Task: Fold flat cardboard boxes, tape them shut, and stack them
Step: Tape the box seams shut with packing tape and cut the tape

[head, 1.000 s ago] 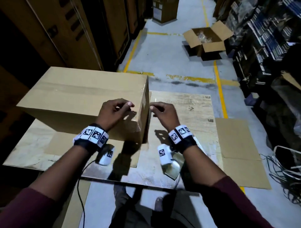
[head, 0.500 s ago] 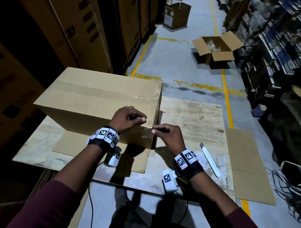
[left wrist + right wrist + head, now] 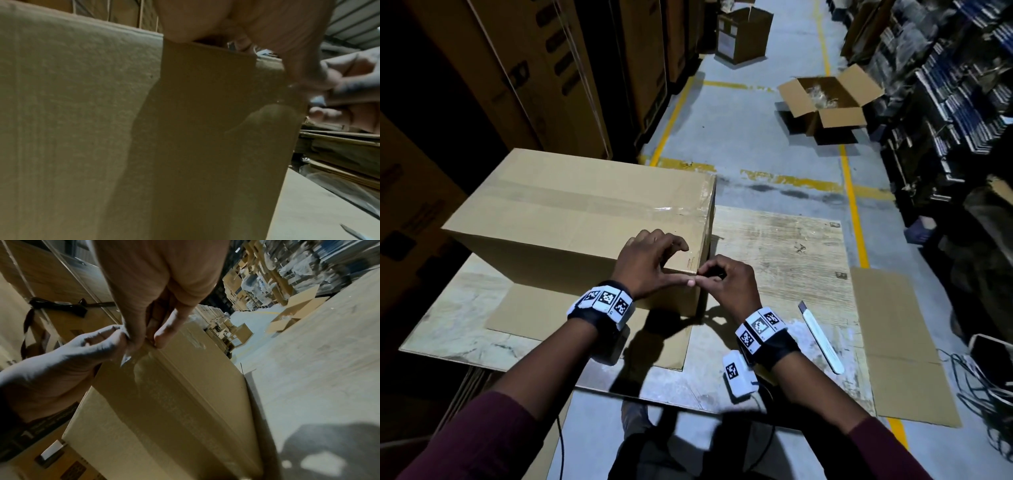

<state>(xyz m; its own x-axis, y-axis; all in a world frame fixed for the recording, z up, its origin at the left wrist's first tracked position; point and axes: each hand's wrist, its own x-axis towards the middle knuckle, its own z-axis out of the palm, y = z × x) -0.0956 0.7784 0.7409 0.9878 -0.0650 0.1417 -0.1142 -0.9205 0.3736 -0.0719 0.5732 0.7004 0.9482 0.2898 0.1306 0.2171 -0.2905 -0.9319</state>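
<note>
A folded cardboard box point(image 3: 585, 212) stands on the wooden table point(image 3: 774, 246), with clear tape along its top seam. Both hands meet at its near right corner. My left hand point(image 3: 688, 265) straddles the top edge, curled fingers on the top and thumb along the front face. My right hand point(image 3: 709, 277) pinches a small piece of clear tape point(image 3: 128, 359) against that corner. In the right wrist view my right hand point(image 3: 148, 340) touches the left hand point(image 3: 115, 335) above the box point(image 3: 174, 402). The left wrist view is mostly filled by the box's front face point(image 3: 82, 113).
A white utility knife point(image 3: 822, 339) lies on the table to the right of my right wrist. Flat cardboard sheets lie under the box point(image 3: 544, 318) and off the table's right edge point(image 3: 893, 342). An open box point(image 3: 825, 99) sits on the floor beyond. Tall cartons stand left, shelves right.
The hands have come together at the box's near right corner. The clear tape piece stretched between them half a second ago is now mostly covered by the fingers.
</note>
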